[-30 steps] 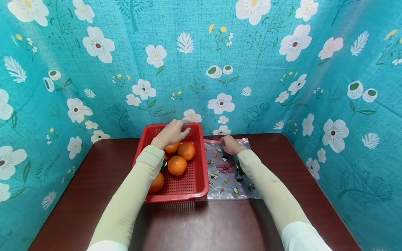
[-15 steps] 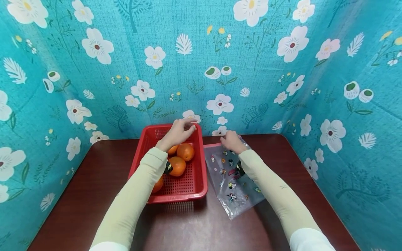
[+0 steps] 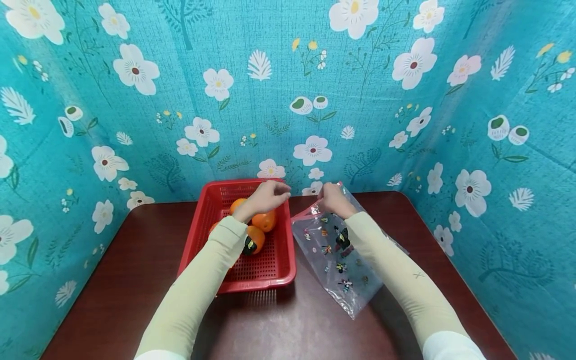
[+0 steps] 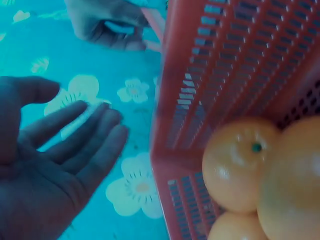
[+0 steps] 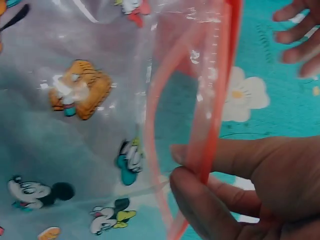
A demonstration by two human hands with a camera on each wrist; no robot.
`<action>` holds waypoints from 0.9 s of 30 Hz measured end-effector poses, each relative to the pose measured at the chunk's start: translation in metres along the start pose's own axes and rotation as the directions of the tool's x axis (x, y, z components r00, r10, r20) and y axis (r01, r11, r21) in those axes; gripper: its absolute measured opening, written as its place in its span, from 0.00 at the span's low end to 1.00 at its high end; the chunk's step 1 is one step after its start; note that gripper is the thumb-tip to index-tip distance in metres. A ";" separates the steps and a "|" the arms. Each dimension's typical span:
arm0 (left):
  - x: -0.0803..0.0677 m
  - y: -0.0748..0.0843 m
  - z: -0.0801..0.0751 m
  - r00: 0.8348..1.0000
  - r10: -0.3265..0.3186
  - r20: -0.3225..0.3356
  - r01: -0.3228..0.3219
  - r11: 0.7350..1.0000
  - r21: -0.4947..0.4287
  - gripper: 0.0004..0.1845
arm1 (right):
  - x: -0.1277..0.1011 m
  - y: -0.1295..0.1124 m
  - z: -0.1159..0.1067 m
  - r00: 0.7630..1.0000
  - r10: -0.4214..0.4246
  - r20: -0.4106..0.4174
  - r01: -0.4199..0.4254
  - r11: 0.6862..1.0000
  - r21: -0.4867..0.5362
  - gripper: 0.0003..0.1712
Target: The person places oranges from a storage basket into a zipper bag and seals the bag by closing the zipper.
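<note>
Both hands nearer, bag [image 3: 335,260] lifted higher

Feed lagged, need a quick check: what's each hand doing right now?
Left hand: open, holding nothing, above the basket.
Right hand: pinching the bag by its pink zip edge.

A dark reddish-brown counter [image 3: 135,260] with rounded corners stands enclosed by a teal cloth backdrop [image 3: 252,125] — printed with white flowers, feathery leaves and small yellow blooms — hung behind and along both sides.
</note>
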State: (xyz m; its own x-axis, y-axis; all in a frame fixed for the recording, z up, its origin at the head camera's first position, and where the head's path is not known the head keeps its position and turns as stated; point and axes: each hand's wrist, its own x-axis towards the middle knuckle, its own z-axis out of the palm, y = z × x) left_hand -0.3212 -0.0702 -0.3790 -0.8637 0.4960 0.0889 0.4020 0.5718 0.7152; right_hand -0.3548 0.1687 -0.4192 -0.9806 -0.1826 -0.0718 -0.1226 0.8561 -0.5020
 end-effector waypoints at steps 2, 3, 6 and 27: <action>0.000 0.004 0.005 0.999 -0.011 0.053 0.008 0.999 0.046 0.21 | -0.005 -0.003 -0.006 1.000 -0.010 -0.023 0.010 1.000 -0.017 0.04; 0.000 0.006 0.007 0.997 -0.016 0.074 0.012 0.998 0.056 0.21 | -0.007 -0.005 -0.009 0.999 -0.019 -0.033 0.018 0.999 -0.026 0.05; 0.001 0.010 0.013 0.994 -0.024 0.108 0.016 0.997 0.074 0.22 | -0.016 -0.011 -0.021 0.997 -0.040 -0.062 0.038 0.998 -0.041 0.24; 0.006 0.022 0.044 0.996 -0.056 0.067 0.067 0.980 -0.185 0.24 | -0.055 -0.050 -0.052 0.977 -0.198 -0.078 0.193 0.978 -0.077 0.37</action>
State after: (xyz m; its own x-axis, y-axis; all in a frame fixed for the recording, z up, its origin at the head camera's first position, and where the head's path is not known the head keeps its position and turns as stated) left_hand -0.3042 -0.0260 -0.3934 -0.8624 0.5063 0.0021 0.2798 0.4731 0.8354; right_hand -0.3027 0.1609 -0.3457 -0.9456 -0.3104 0.0970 -0.3206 0.8395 -0.4386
